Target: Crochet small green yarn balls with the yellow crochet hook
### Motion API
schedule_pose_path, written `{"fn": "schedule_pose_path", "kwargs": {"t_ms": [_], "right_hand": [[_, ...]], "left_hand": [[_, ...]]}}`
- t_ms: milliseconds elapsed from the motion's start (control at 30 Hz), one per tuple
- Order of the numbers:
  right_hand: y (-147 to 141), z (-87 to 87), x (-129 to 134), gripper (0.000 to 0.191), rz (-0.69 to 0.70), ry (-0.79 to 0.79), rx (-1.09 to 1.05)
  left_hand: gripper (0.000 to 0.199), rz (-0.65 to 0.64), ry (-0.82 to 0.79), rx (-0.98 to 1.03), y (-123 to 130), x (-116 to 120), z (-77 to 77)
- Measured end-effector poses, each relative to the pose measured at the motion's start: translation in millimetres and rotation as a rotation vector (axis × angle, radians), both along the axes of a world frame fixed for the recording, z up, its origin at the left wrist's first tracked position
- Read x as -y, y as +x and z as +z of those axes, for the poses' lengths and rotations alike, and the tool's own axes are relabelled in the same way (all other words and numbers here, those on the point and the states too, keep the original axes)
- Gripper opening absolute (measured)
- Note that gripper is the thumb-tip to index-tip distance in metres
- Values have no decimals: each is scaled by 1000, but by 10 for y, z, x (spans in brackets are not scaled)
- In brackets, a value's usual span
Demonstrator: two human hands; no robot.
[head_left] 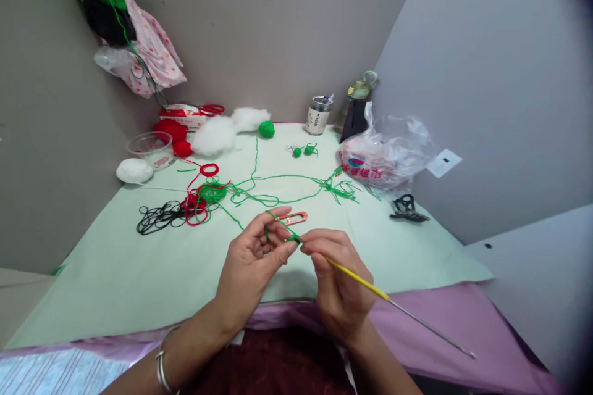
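Below frame centre, the left hand (254, 253) pinches a small green yarn piece (295, 239), likely light, soft, best held by its edge, while the right hand (341, 278) clamps a slim yellow-handled metal hook (364, 282).

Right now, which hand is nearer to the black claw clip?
Right. The right hand, gripping the yellow-handled hook, sits to the left of the black claw clip; the left hand, holding green yarn, is farther left.
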State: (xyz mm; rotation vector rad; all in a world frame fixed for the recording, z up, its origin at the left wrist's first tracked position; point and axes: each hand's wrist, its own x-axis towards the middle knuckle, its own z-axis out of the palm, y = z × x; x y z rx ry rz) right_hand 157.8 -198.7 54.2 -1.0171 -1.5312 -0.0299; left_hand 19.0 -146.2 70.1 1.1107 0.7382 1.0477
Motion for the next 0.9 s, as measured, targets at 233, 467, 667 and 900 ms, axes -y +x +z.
{"fn": "schedule_pose_path", "kwargs": {"t_ms": [233, 467, 667, 900], "right_hand": [[-36, -179, -46, 34, -173, 130, 208], [0, -6, -92, 23, 182, -153, -547], [-73, -47, -106, 27, 86, -114, -311], [-24, -91, -79, 26, -28, -40, -196]], "left_hand": [[48, -224, -297, 178, -9, -6, -10], [34, -260, -356, 258, -56, -70, 94], [38, -156, -220, 157, -1, 13, 20], [36, -259, -460, 288, -13, -70, 38]]}}
